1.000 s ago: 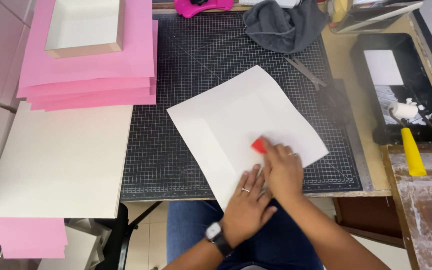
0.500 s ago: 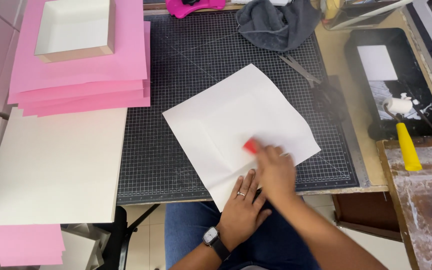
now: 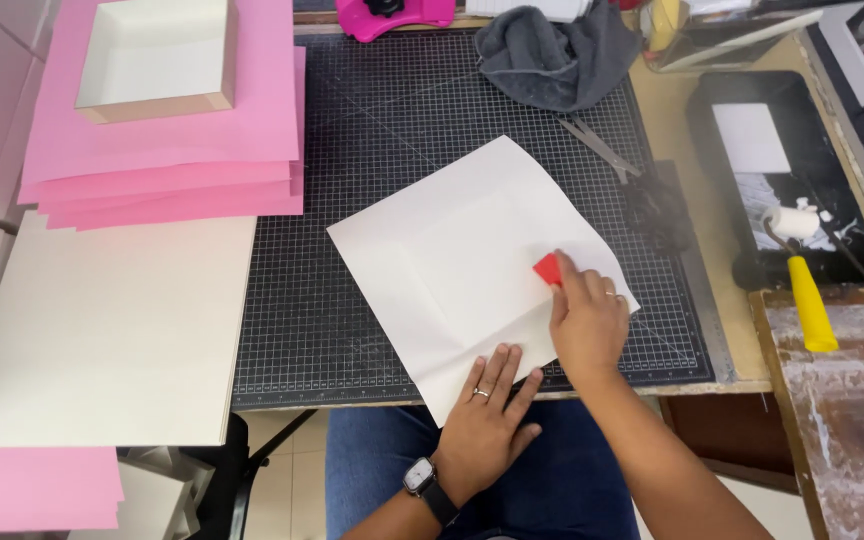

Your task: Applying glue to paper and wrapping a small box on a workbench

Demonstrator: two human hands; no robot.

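A large white sheet (image 3: 457, 255) lies slanted on the black grid cutting mat (image 3: 382, 150), with a raised rectangle showing under it. My left hand (image 3: 487, 415) rests flat on the sheet's near corner, fingers spread, a ring on one finger and a watch on the wrist. My right hand (image 3: 584, 320) presses a small red scraper (image 3: 548, 268) onto the right part of the sheet.
A stack of pink sheets (image 3: 167, 160) with an open white box (image 3: 157, 55) on top lies at the far left, a big white board (image 3: 102, 325) in front of it. Grey cloth (image 3: 552, 55), scissors (image 3: 602, 148), black paint tray (image 3: 782, 180) and yellow-handled roller (image 3: 807, 290) sit to the right.
My right hand has slid the red scraper a little to the right and away across the sheet. My left hand has stayed pressed on the near corner.
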